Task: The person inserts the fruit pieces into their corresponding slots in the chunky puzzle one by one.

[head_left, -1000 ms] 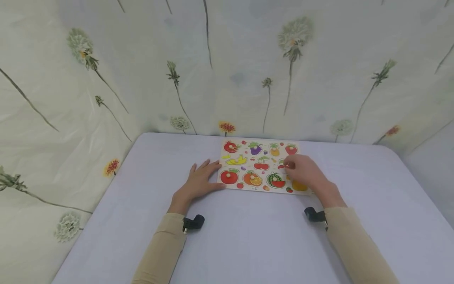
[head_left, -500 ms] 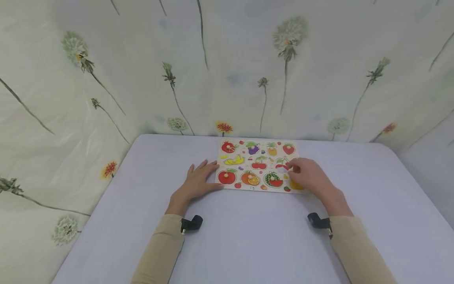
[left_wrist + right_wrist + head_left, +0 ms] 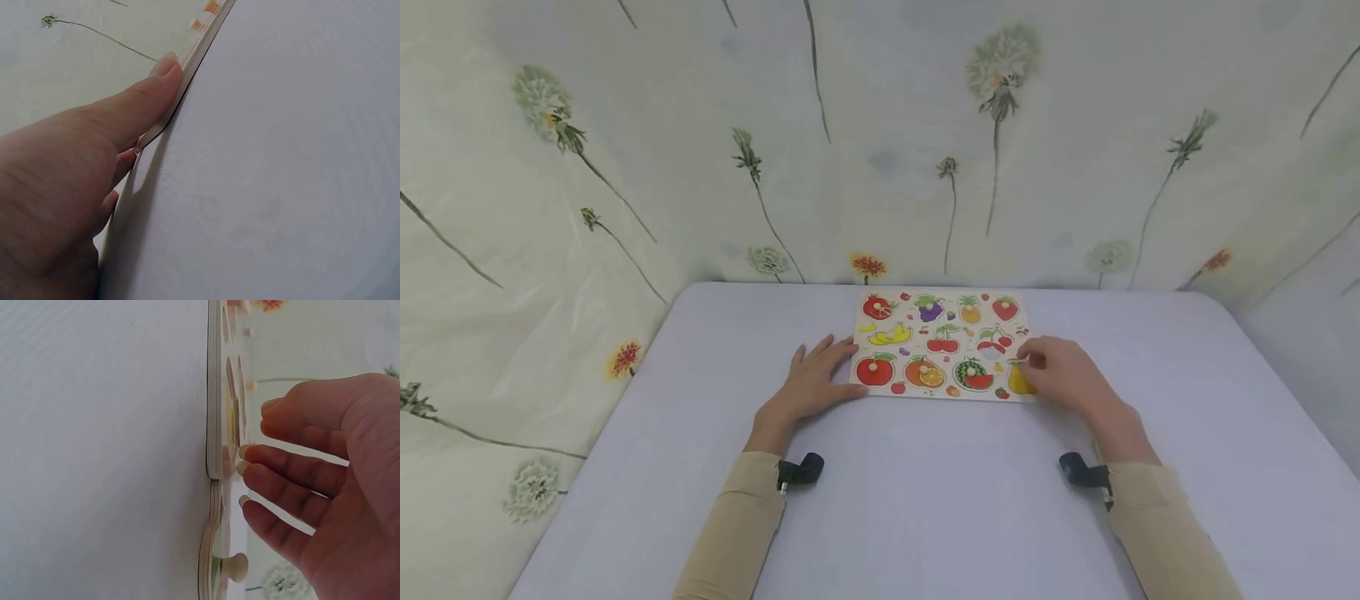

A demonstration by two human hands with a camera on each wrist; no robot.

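Note:
A fruit knob-puzzle board lies near the table's far edge, with knobbed fruit pieces such as an apple, orange and pear. My left hand rests against its front-left corner, fingers straight and spread; the left hand has its thumb along the board's edge. My right hand hovers over the right end, beside the pear. The right hand has loosely bent fingers; nothing shows between them. The cherry spot looks pale in its lower part. A knobbed piece sits beside the board's corner.
A white cloth-covered table runs toward me. Behind it and along the left hangs a pale curtain printed with dandelions. Dark wrist cameras are strapped to both sleeves, the left camera and the right camera.
My right hand has moved off the right-hand cherries, rightward and toward me, uncovering them and then the pear. My left hand stays at the board's corner. The head view has shifted slightly.

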